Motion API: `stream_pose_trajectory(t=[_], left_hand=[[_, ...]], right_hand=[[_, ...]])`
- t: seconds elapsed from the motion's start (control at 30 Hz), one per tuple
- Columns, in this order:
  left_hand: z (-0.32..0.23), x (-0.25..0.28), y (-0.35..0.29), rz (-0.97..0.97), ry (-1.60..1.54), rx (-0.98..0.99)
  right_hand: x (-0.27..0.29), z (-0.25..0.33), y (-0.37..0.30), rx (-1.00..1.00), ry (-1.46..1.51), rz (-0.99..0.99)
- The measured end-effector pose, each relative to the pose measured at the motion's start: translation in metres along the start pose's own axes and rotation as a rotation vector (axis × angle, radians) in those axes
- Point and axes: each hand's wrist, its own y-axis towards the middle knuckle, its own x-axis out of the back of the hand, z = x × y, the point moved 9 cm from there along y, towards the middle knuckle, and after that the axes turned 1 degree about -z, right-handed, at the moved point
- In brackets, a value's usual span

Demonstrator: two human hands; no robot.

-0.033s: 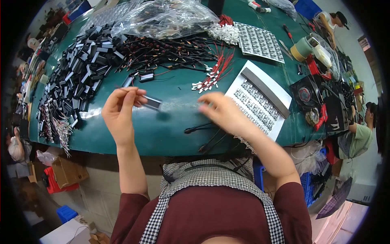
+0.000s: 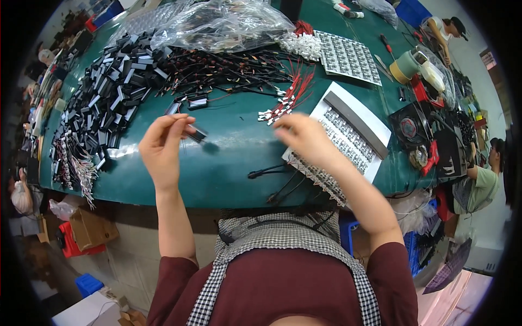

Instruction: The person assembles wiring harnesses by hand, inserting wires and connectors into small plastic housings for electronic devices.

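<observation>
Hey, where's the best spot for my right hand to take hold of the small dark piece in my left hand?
Probably the free lower end of the small dark piece, coming from the right. The left hand pinches around its upper end, while the rest slants down and out toward the right hand, leaving that end exposed.

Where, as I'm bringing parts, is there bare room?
Green tabletop shows bare between the left hand and black cables, and between that hand and the pale wire bundle. Crowded: left, heaped black rectangular casings; behind, tangled black wires.
</observation>
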Motion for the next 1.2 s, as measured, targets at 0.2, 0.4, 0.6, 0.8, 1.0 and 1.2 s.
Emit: stream_pose_trajectory(t=[0.2,0.4,0.6,0.8,1.0,1.2], left_hand=[[0.057,-0.035,-0.027,0.335,0.835,-0.298],[0.068,-0.050,-0.052,0.462,0.724,-0.240],[0.062,-0.028,-0.044,0.427,0.592,-0.020],[0.047,0.137,-0.003,-0.338,1.039,-0.105],[0.108,0.267,-0.010,-0.344,1.702,0.093],[0.113,0.288,-0.021,-0.363,1.525,0.177]], right_hand=[[0.000,-0.025,0.034,0.033,-0.450,0.088],[-0.005,-0.037,0.040,0.014,-0.513,-0.017],[-0.010,-0.029,0.044,0.041,-0.500,0.082],[-0.005,-0.037,0.042,0.066,-0.424,0.054],[0.040,-0.043,0.036,-0.038,-0.046,-0.153],[0.072,-0.061,0.007,-0.175,0.642,-0.299]])
